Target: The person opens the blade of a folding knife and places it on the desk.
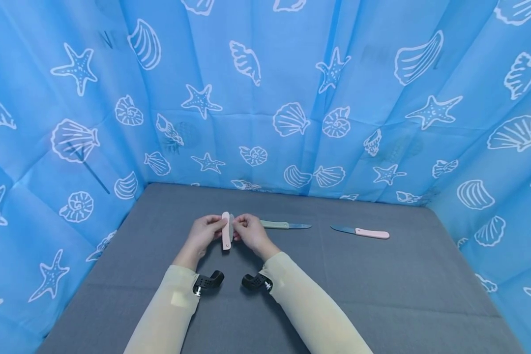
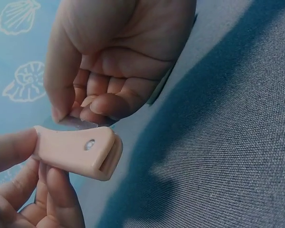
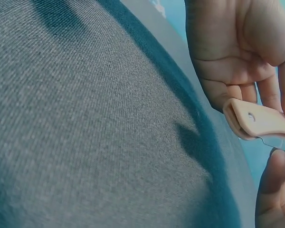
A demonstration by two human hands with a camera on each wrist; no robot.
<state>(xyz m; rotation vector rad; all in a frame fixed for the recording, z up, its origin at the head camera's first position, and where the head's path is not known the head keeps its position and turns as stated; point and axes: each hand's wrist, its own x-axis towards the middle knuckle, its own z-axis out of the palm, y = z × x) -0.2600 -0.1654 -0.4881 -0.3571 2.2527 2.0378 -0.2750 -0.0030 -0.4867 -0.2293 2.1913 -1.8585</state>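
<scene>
A folding knife with a light pink handle [image 1: 226, 236] stands nearly lengthwise between the two hands. My left hand [image 1: 203, 233] grips its handle between thumb and fingers. With thumb and fingertips, my right hand [image 1: 251, 231] pinches the partly folded blade [image 1: 231, 227] at the handle's right side. In the left wrist view, the handle's riveted end [image 2: 97, 152] shows its open slot, and the right hand's fingers cover much of the blade. The right wrist view shows a strip of the metal blade [image 3: 278, 141] below the handle.
A knife with a pale green handle [image 1: 276, 224] lies unfolded just right of my right hand, its handle end hidden. Farther right lies an unfolded pink-handled knife [image 1: 371, 233], blade leftward. Blue shell-patterned curtains [image 1: 265, 128] border the grey cloth-covered table [image 1: 402, 285].
</scene>
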